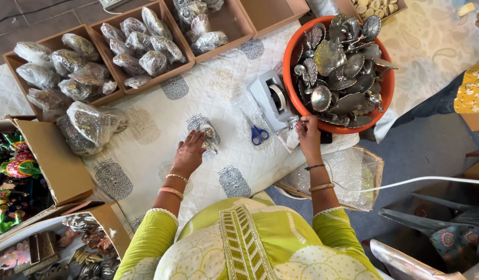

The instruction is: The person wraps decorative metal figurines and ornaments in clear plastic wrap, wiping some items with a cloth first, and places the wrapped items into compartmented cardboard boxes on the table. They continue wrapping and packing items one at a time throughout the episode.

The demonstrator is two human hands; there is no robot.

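Note:
My left hand [188, 153] rests on a small clear-wrapped metal piece [206, 129] lying on the white printed cloth [161, 124]. My right hand [307, 132] reaches to the front end of a grey tape dispenser [273, 98], fingers pinched at its cutter; whether tape is between them is too small to tell. Blue-handled scissors [257, 134] lie between the two hands. Just beyond the right hand stands an orange tub [287, 67] heaped with silver leaf-shaped dishes and spoons [343, 67].
Cardboard trays of wrapped pieces [141, 44] line the far left edge, with a bigger wrapped bundle [89, 127] nearer. Boxes of colourful figurines [11, 176] and metalware [84, 243] sit at my left. A stack of clear bags [348, 171] lies right. Another person's yellow sleeve [473, 93] is far right.

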